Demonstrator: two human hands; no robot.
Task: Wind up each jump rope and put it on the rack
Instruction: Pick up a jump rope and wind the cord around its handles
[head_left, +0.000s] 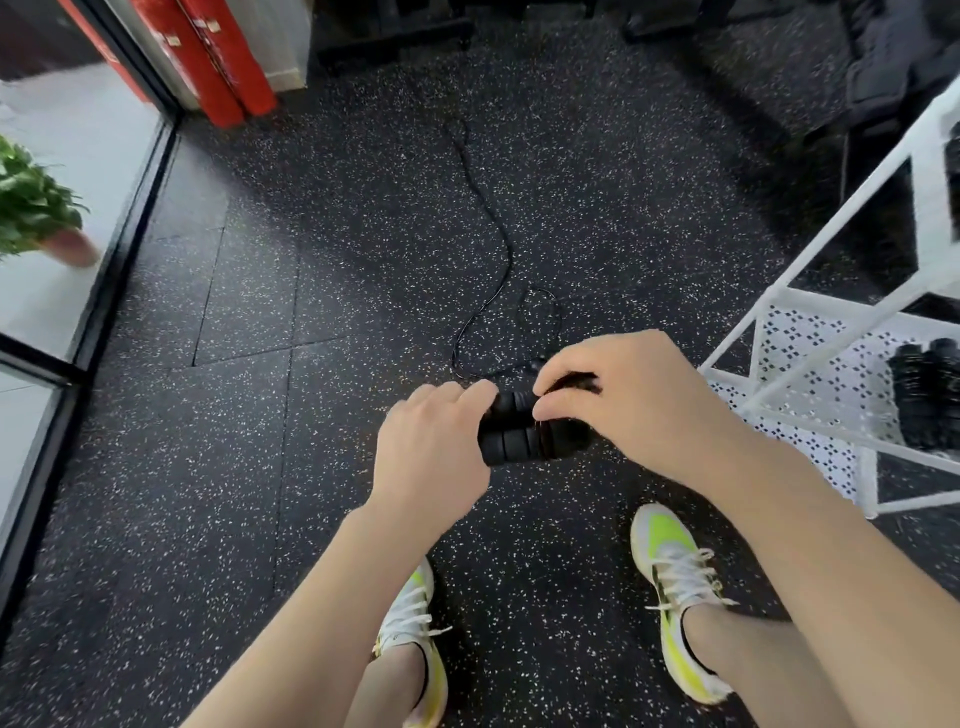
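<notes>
Both hands are low in the centre of the frame on the pair of black jump rope handles (519, 428), which lie side by side. The left hand (434, 449) has its fingers curled round the handles' left end, though the fingertips themselves are tucked out of sight. The right hand (618, 400) is curled over the right end, pinching there with thumb and forefinger; it hides that end, so I can't tell how much cord is wrapped on. The loose cord (485, 208) snakes up the speckled floor (260, 467) toward the top centre and fades into the dark there. The white rack (810, 332) sits at the right edge, cut off by the frame, with blurry black things (930, 395) on its perforated shelf, too smeared to identify.
</notes>
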